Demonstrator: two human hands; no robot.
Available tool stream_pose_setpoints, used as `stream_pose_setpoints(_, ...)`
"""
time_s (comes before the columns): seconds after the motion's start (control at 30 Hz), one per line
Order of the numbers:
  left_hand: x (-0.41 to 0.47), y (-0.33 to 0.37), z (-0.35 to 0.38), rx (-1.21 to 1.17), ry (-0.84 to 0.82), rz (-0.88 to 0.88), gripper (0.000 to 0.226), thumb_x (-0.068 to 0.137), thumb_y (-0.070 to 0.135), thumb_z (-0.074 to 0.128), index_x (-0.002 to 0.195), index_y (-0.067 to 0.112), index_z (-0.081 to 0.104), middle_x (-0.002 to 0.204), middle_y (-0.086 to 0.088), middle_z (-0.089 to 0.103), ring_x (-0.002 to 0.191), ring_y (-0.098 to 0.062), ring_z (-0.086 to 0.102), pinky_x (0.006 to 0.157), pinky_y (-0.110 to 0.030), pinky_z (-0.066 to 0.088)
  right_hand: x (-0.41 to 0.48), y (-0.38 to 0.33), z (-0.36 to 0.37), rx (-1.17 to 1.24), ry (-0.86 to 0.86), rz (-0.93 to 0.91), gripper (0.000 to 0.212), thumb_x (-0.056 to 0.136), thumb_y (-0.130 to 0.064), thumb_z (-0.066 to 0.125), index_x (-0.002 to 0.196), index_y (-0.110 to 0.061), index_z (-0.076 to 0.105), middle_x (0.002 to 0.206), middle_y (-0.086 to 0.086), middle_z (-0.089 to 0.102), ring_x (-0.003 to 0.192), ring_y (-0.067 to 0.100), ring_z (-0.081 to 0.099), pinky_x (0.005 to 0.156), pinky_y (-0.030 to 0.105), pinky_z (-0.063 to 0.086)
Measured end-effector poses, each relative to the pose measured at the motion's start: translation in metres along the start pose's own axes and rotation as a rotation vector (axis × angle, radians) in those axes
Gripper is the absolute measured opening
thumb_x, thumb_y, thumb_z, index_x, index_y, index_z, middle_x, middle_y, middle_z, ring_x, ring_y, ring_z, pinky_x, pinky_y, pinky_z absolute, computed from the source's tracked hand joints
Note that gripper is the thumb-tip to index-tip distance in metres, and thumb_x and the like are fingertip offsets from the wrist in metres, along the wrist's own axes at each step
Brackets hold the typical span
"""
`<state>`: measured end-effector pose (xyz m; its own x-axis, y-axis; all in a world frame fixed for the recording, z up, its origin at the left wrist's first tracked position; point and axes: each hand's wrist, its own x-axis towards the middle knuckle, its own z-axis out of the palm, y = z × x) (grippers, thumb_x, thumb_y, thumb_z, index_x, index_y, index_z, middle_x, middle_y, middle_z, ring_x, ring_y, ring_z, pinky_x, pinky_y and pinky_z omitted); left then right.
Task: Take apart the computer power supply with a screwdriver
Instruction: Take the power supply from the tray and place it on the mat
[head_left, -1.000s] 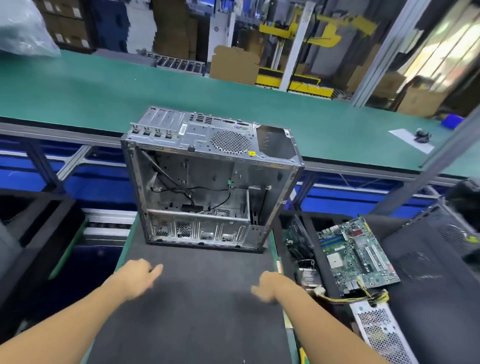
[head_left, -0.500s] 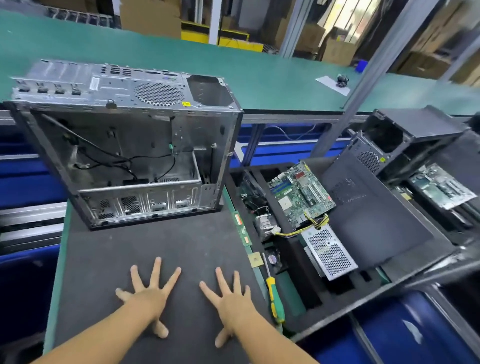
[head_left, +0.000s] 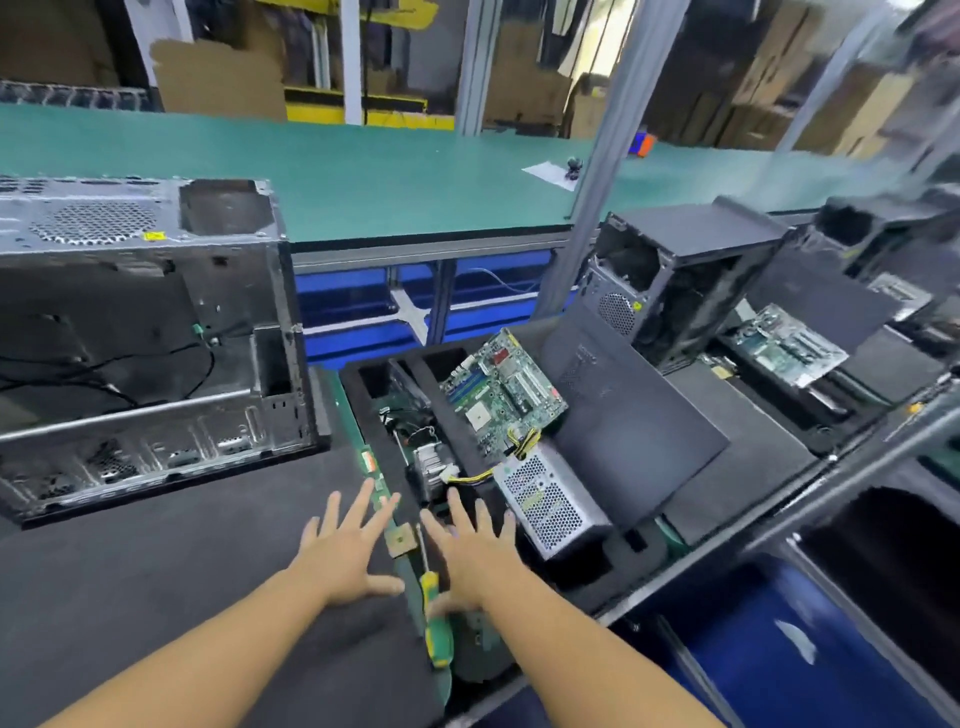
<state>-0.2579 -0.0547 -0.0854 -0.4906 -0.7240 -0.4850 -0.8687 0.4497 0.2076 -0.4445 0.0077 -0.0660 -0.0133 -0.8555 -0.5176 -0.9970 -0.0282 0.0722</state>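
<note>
The silver perforated power supply (head_left: 550, 501) lies in a black foam tray (head_left: 737, 457) to the right of the mat, with yellow and black cables running from its far end. A screwdriver with a green and yellow handle (head_left: 435, 613) lies along the mat's right edge, tip pointing away. My left hand (head_left: 349, 545) is spread flat over the dark mat (head_left: 156, 571), just left of the screwdriver. Just right of the screwdriver, my right hand (head_left: 470, 548) hovers with fingers spread, a short way from the power supply's near end. Neither hand holds anything.
An emptied silver computer case (head_left: 145, 332) stands on the mat at the left. A green motherboard (head_left: 501, 389) leans in the tray behind the power supply, next to a black side panel (head_left: 634, 415). More black cases (head_left: 685, 280) stand at the right. A green conveyor (head_left: 389, 176) runs behind.
The view has swung right and both hands have moved right across the mat, from in front of the case to either side of the screwdriver, nearer the power supply.
</note>
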Motion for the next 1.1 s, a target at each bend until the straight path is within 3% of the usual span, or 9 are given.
stream_pose_setpoints(0.27,0.078,0.129,-0.023,-0.023,0.12,0.073,0.117,0.081,0.073,0.059,0.146,0.037,-0.031,0.159,0.004,-0.034,0.151,-0.041,-0.011,0.12,-0.055,0.014,-0.011,0.128,-0.02,0.124,0.296,0.334,0.125,0.074,-0.076,0.06,0.146,-0.032,-0.033,0.154,0.006,-0.039,0.145,0.045,-0.016,0.106,0.075,0.004)
stream_pose_setpoints(0.33,0.085,0.153,-0.024,-0.064,0.1,0.081,0.115,0.084,0.059,0.066,0.148,0.042,-0.029,0.158,0.003,-0.035,0.151,-0.042,-0.007,0.119,-0.056,0.017,-0.006,0.136,-0.014,0.183,0.273,0.343,0.127,0.073,-0.075,0.062,0.145,-0.034,-0.035,0.157,0.007,-0.035,0.146,0.047,0.001,0.105,0.072,0.018)
stream_pose_setpoints(0.43,0.087,0.175,-0.017,-0.235,-0.003,0.101,0.114,0.087,0.019,0.061,0.141,0.036,-0.037,0.158,-0.003,-0.037,0.148,-0.045,0.017,0.11,-0.051,0.037,0.006,0.137,0.005,0.273,0.224,0.348,0.124,0.075,-0.071,0.064,0.148,-0.034,-0.03,0.162,0.017,0.006,0.126,0.041,0.047,0.092,0.049,0.046)
stream_pose_setpoints(0.53,0.086,0.187,-0.012,-0.331,-0.062,0.071,0.108,0.086,0.005,0.052,0.147,0.036,-0.032,0.154,-0.001,-0.043,0.106,-0.031,0.061,0.104,-0.06,0.039,0.02,0.141,0.01,0.224,0.228,0.349,0.119,0.081,-0.063,0.063,0.15,-0.027,-0.027,0.152,0.023,0.025,0.102,0.032,0.062,0.078,0.037,0.049)
stream_pose_setpoints(0.63,0.084,0.193,-0.013,-0.314,-0.09,0.054,0.105,0.09,0.005,0.05,0.146,0.035,-0.034,0.15,-0.002,-0.048,0.079,-0.024,0.058,0.102,-0.057,0.042,0.023,0.128,0.007,0.152,0.209,0.407,0.095,0.097,-0.034,0.051,0.149,-0.011,-0.026,0.158,0.028,0.006,0.112,0.047,0.056,0.081,0.049,0.054)
stream_pose_setpoints(0.73,0.082,0.19,-0.015,-0.316,-0.066,0.125,0.104,0.091,0.005,0.05,0.144,0.038,-0.034,0.153,-0.004,-0.044,0.066,-0.018,0.056,0.062,-0.025,0.044,0.022,0.117,0.008,0.116,0.269,0.4,0.086,0.101,-0.018,0.043,0.143,-0.004,-0.031,0.16,0.024,-0.013,0.13,0.053,0.033,0.074,0.059,0.056)
stream_pose_setpoints(0.8,0.077,0.184,-0.018,-0.317,-0.076,0.141,0.105,0.089,0.002,0.048,0.145,0.044,-0.029,0.157,0.001,-0.039,0.056,-0.012,0.048,0.051,-0.022,0.035,0.021,0.119,0.013,0.087,0.298,0.334,0.095,0.099,-0.025,0.049,0.145,-0.014,-0.034,0.159,0.024,-0.013,0.131,0.052,0.031,0.07,0.061,0.056)
stream_pose_setpoints(1.0,0.06,0.182,-0.012,-0.345,-0.086,0.085,0.107,0.086,-0.005,0.045,0.145,0.048,-0.028,0.155,0.01,-0.041,0.071,-0.018,0.058,0.084,-0.041,0.047,0.025,0.121,0.018,0.011,0.317,0.31,0.107,0.091,-0.043,0.055,0.147,-0.021,-0.033,0.146,0.025,0.021,0.114,0.048,0.044,0.066,0.063,0.054)
stream_pose_setpoints(1.1,0.052,0.178,-0.009,-0.373,-0.095,0.072,0.105,0.087,-0.001,0.044,0.146,0.052,-0.026,0.154,0.012,-0.042,0.119,-0.045,0.054,0.065,-0.029,0.044,0.022,0.127,0.017,0.031,0.32,0.263,0.11,0.084,-0.047,0.056,0.149,-0.022,-0.029,0.136,0.021,0.03,0.108,0.044,0.047,0.062,0.06,0.055)
